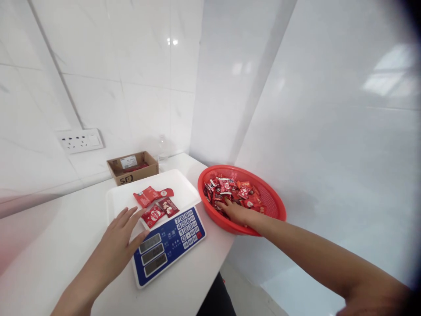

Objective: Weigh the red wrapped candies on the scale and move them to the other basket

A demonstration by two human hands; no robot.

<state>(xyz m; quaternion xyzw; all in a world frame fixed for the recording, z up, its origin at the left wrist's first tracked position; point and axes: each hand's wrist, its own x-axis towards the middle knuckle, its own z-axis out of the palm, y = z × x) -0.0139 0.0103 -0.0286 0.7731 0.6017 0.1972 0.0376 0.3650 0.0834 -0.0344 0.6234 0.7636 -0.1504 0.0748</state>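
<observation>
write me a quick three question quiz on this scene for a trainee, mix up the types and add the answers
1. Which hand reaches into the red basket?
2. True or false: the tray of the scale is bare.
3. Fill in the blank: beyond the tray, toward the wall, stands a brown cardboard ____.

Key:
1. The right hand.
2. False; red packets lie on it.
3. Box.
</observation>
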